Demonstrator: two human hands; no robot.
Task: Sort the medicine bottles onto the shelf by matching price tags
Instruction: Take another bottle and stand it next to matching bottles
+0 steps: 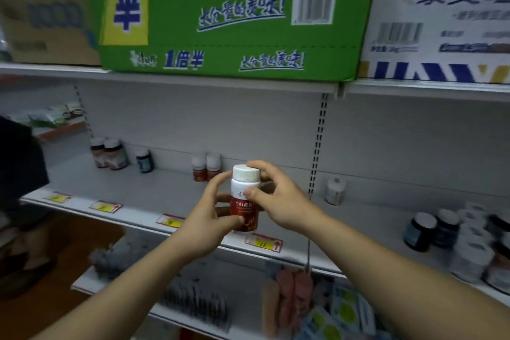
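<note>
Head view showed both hands clamped on 1 upright bottle (245,199): left hand (209,212) low, right hand (278,196) near the cap, 2 matching bottles (206,167) beyond the fingers.

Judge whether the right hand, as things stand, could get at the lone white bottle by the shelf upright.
Probably not yet: the right hand and left hand both grip the red-labelled bottle. The path to the white bottle looks clear.
</note>
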